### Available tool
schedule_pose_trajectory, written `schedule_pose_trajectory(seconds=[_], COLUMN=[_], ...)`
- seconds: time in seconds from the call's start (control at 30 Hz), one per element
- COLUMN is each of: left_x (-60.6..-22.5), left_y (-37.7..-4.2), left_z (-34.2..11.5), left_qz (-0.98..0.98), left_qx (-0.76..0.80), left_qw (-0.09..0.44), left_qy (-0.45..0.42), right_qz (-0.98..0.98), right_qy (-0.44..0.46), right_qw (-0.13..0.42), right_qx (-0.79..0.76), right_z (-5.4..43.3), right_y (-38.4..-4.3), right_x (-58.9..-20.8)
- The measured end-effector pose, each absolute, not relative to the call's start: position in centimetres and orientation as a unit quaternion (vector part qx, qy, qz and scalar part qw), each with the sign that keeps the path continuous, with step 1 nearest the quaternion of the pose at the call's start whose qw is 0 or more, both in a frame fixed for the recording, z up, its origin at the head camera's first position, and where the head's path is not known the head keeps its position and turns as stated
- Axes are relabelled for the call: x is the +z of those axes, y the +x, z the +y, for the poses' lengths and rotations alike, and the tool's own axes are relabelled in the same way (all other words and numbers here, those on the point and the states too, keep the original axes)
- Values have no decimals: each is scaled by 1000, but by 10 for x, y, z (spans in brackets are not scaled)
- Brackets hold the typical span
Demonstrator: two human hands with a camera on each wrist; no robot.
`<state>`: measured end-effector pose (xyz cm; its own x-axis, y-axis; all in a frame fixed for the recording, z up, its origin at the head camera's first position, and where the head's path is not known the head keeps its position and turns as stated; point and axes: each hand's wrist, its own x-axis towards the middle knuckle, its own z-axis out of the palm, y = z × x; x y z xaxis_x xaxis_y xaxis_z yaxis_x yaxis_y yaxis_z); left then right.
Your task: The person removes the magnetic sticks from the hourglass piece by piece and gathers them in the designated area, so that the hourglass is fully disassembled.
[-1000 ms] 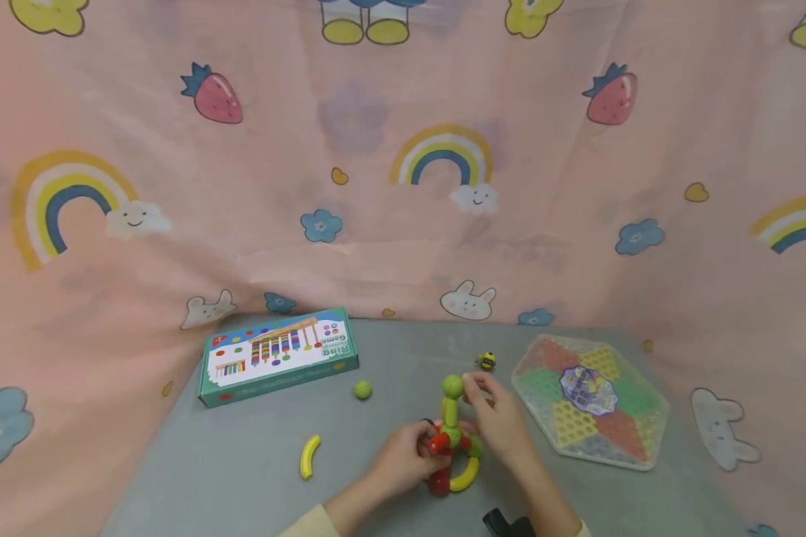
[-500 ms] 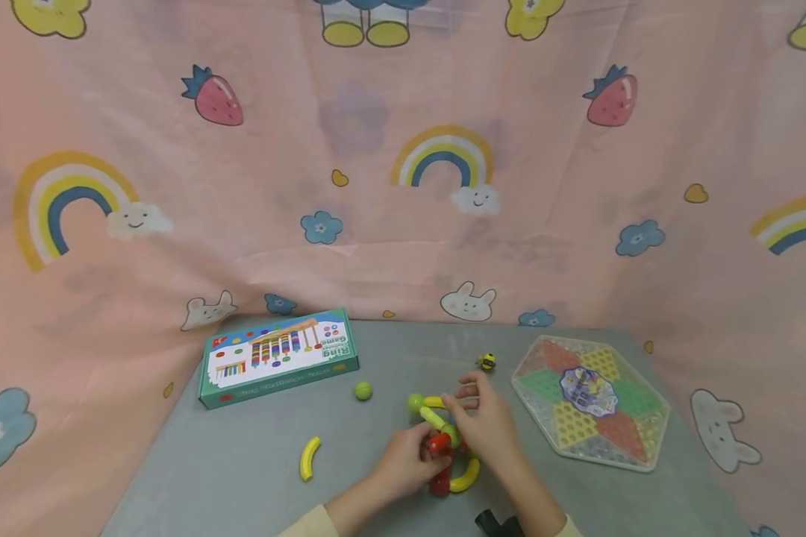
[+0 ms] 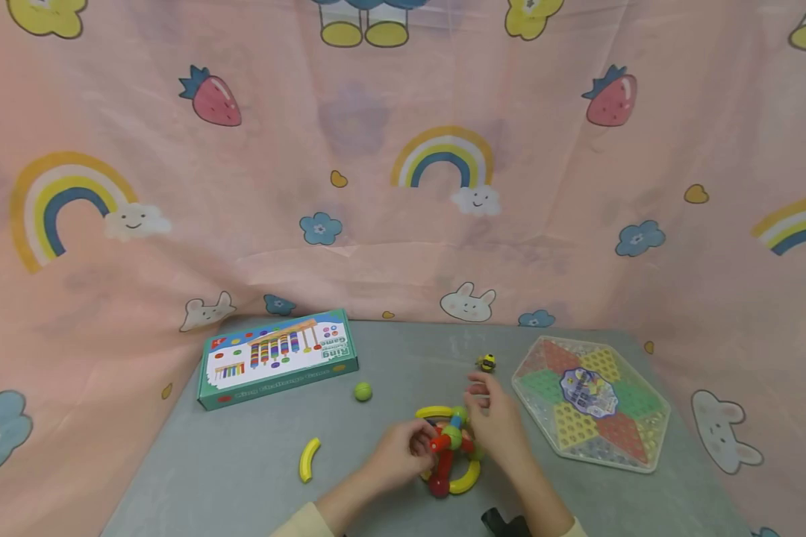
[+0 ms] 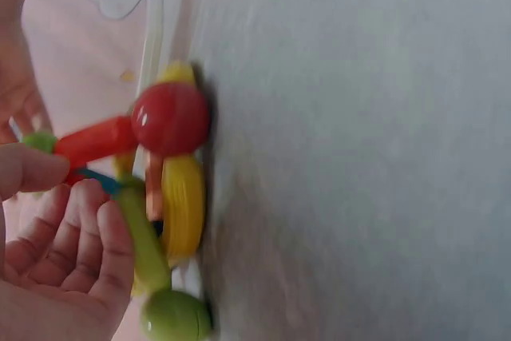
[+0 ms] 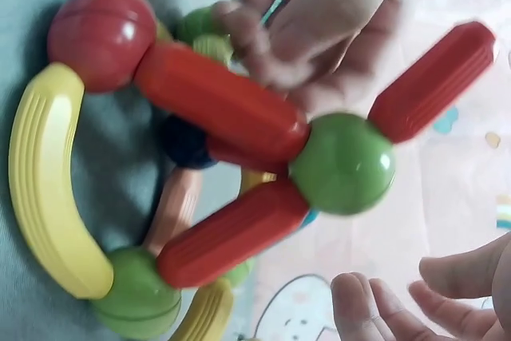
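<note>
A structure of magnetic building sticks and balls stands on the table in the head view. Curved yellow sticks [image 3: 466, 478], a red ball [image 3: 439, 486] and green balls form its base; red sticks [image 5: 223, 101] rise to a green ball [image 5: 342, 164]. Another red stick [image 5: 435, 81] juts from that ball. My left hand [image 3: 403, 450] is at its left side, fingers loosely bent close to the red sticks; no firm grip shows. At the right, my right hand [image 3: 499, 421] hovers with thumb and fingers apart, holding nothing. A green stick [image 4: 144, 237] slopes to a green ball [image 4: 177, 315].
A loose curved yellow stick [image 3: 309, 459] and a green ball [image 3: 363, 391] lie left. A ring game box [image 3: 278, 359] is back left, a small bee toy [image 3: 486, 362] behind the right hand, and a hexagonal board case [image 3: 591, 403] at right. A black object [image 3: 504, 523] shows at the bottom edge.
The upright green stick with its top ball tilted left, then dropped out of its raised position. A curved yellow stick now shows at the structure's far side. My left hand has drawn back slightly left.
</note>
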<state>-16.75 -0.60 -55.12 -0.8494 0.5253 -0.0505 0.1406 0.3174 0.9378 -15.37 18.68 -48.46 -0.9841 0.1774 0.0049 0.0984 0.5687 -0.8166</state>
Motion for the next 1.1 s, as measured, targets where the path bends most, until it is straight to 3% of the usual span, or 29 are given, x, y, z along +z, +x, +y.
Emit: schedule_pose_trajectory(seconds=[0.2,0.33,0.8,1.0,1.1], left_x=[-554,-559,-558,-557,-556], left_y=[-178,-181,-180,-179,-177], left_z=[-21,-31,-48,-48,-46], left_qz=[840,869,881,880,885], left_qx=[480,428,399,405,398], left_qw=[106,97,176,178,166], left_qy=[228,227,186,171,175], right_qz=[-893,-909,-936,-950,-959], right_qy=[-82,-88,-69,-84,-74], right_qw=[41,13,-56,-63,-93], right_qx=[440,407,340,295,257], right_z=[199,204,210,199,193], right_y=[-164,-171,-172,-179,-185], right_x=[-498,-511,-529,-519,-512])
